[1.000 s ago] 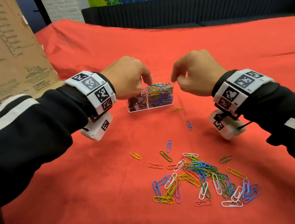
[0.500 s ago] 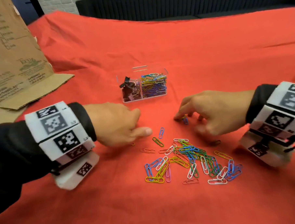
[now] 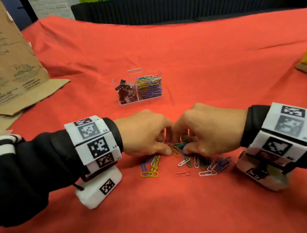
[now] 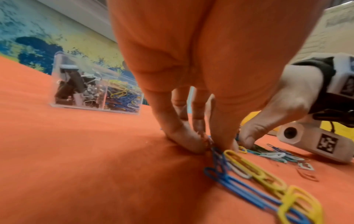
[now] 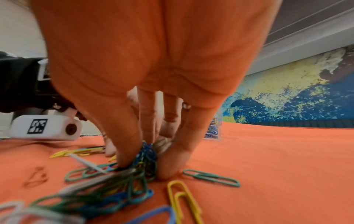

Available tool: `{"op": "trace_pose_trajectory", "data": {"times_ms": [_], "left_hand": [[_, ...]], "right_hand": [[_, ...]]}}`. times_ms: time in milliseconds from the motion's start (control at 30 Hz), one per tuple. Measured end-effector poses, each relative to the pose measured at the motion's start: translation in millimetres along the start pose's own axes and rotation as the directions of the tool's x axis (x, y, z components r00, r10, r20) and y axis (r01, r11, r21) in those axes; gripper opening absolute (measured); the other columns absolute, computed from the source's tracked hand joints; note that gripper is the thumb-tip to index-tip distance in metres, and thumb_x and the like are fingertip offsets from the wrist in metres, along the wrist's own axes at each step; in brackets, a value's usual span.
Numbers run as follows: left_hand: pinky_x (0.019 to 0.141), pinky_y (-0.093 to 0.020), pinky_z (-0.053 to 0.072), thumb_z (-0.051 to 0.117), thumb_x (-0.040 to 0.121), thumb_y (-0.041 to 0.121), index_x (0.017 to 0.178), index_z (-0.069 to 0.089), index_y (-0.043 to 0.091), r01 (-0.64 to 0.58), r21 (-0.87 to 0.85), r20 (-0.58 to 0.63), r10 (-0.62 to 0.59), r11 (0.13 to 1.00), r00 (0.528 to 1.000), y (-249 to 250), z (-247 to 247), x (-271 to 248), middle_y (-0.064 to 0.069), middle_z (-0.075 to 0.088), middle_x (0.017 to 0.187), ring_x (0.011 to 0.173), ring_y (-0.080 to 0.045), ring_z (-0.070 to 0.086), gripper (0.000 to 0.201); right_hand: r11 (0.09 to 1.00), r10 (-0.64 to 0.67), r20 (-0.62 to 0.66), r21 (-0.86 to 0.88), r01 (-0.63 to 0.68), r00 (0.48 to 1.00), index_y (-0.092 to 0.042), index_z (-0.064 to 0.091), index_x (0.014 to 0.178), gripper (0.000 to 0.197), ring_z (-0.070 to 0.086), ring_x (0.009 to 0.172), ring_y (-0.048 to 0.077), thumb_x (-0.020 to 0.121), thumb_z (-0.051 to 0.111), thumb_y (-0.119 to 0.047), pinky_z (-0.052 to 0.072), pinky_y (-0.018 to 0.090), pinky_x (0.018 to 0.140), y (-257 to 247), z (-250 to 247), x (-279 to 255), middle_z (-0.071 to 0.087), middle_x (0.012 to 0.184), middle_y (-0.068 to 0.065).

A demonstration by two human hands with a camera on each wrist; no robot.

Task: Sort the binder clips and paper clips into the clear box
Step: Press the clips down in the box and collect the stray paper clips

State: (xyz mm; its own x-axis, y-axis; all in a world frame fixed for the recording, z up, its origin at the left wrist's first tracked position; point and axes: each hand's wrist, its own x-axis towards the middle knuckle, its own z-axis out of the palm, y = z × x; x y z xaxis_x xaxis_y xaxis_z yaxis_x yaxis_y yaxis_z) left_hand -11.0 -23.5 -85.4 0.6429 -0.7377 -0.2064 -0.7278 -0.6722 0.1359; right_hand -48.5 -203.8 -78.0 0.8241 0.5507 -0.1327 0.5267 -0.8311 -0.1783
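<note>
Red cloth (image 3: 199, 61) mid-table: left hand (image 3: 146, 132) and right hand (image 3: 207, 128) pinch up paper clips (image 3: 177, 148); next, carry to clear box (image 3: 159, 96), right compartment.

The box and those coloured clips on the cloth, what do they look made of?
Box: clear hard plastic, probably acrylic; glossy, and its contents and divider show through the walls.
Paper clips: bent wire in a smooth coloured coat, likely vinyl over metal; the colours are even and slightly shiny.
Cloth: red woven fabric, matt, with soft folds.
</note>
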Motion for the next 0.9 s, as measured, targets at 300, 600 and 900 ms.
{"op": "trace_pose_trajectory", "data": {"times_ms": [300, 600, 900], "left_hand": [[0.074, -0.025, 0.050, 0.071, 0.086, 0.035, 0.093, 0.068, 0.030, -0.017, -0.084, -0.066, 0.011, 0.996, 0.998, -4, -3, -4, 0.012, 0.068, 0.083, 0.073, -0.001, 0.064, 0.010], [0.079, -0.032, 0.049, 0.070, 0.068, 0.072, 0.121, 0.057, 0.026, -0.096, 0.097, 0.020, 0.094, 0.991, 0.995, 35, 2, 21, 0.002, 0.058, 0.103, 0.093, -0.021, 0.055, 0.072], [0.075, -0.036, 0.056, 0.075, 0.080, 0.032, 0.103, 0.064, 0.026, -0.100, -0.077, -0.048, 0.097, 0.992, 0.994, 31, 4, 21, -0.002, 0.067, 0.094, 0.087, -0.029, 0.065, 0.026]], "right_hand": [[0.984, 0.059, -0.077, 0.175, -0.045, 0.995, -0.026, 0.075, 0.078, 0.009, 0.068, 0.061, -0.001, 0.075, 0.080, -0.019, 0.043, 0.007, 0.059, 16, -22, -3, 0.070, 0.062, -0.018], [0.961, 0.141, -0.316, 0.272, -0.053, 0.938, -0.019, 0.075, 0.078, 0.012, 0.074, 0.063, 0.021, 0.076, 0.080, -0.008, 0.063, 0.034, 0.068, 36, -87, 31, 0.075, 0.065, -0.004], [0.986, 0.163, -0.472, 0.107, -0.128, 0.866, -0.022, 0.078, 0.085, 0.013, 0.064, 0.054, 0.002, 0.073, 0.080, -0.017, 0.050, 0.015, 0.063, 37, -105, 122, 0.067, 0.063, -0.013]]}}
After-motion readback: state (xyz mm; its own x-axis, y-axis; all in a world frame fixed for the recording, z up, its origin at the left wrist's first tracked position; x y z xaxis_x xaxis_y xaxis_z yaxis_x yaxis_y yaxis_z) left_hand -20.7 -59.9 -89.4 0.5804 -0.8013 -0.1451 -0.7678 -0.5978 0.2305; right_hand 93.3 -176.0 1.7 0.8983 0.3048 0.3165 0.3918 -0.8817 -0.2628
